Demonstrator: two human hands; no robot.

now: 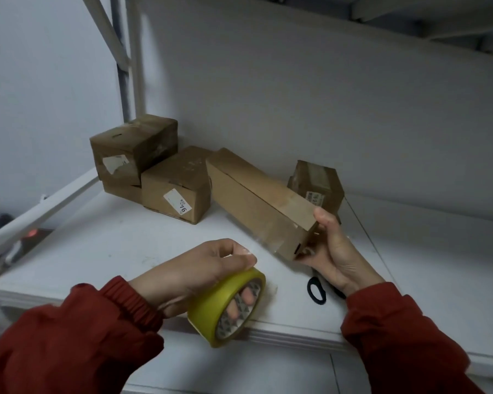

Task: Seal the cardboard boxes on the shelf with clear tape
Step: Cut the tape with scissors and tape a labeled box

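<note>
Shelf (125, 245): white, carrying everything listed.
Long box (256, 194): lying slantwise on it, near end pointing at the person.
Stacked boxes (134, 143): sitting well left of the long box, at the back.
Labelled box (174, 189): standing just left of the long box.
Small box (316, 180): sitting just behind the long box's near end.
Tape roll (225, 294): hovering left of the long box's near end, a clear strip (265, 240) stretching to the long box.
Left hand (194, 268): gripping the roll, fingers through its core.
Right hand (336, 251): clasping the long box's near end.
Scissors (316, 291): lying before the long box, partly under the right wrist.
</note>
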